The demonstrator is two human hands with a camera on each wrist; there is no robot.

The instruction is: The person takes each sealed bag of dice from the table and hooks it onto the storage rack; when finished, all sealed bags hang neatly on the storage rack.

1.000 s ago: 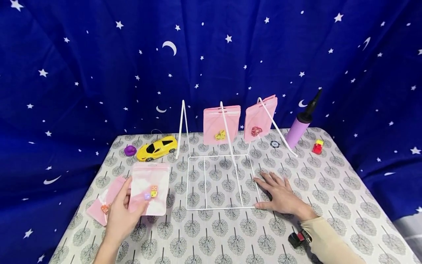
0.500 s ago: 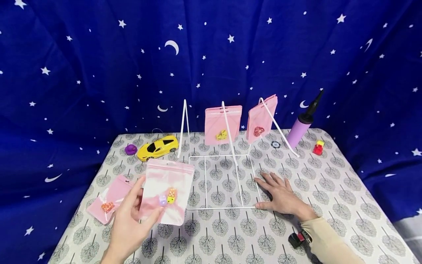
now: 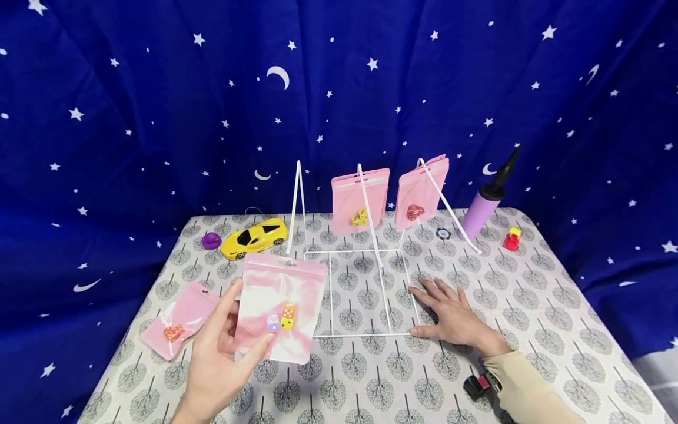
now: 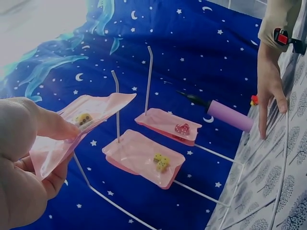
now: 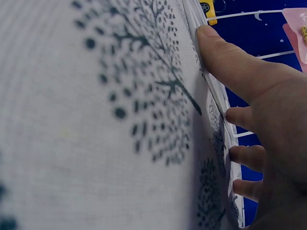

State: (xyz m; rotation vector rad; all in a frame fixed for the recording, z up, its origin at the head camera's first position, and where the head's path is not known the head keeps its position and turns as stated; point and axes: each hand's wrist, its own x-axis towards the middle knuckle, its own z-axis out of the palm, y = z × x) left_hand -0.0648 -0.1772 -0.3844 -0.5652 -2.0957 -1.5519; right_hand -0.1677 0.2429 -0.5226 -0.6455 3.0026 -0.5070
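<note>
My left hand [image 3: 222, 347] pinches a pink zip bag [image 3: 304, 282] between thumb and fingers, held up above the table; purple, orange and yellow dice [image 3: 288, 317] show through its clear front. In the left wrist view the same bag [image 4: 53, 153] tilts in my fingers. A white wire rack [image 3: 331, 294] stands mid-table with three raised arms. Pink bags with yellow dice [image 3: 344, 194] hang on its middle arm, and bags with red dice [image 3: 415, 185] on the right one. My right hand [image 3: 450, 315] lies spread on the table, thumb and fingertips at the rack base's right side.
Another pink bag [image 3: 185, 312] with orange dice lies at left. Behind it are a purple rubber duck [image 3: 211, 240] and a yellow toy car [image 3: 254, 237]. At right stand a purple hand pump [image 3: 479, 212] and a small red-yellow toy [image 3: 512, 238], with a poker chip [image 3: 443, 234] nearby.
My left hand has lifted the bag off to the right, away from the bag lying at left, toward the rack's front left. The right hand stays in place.
</note>
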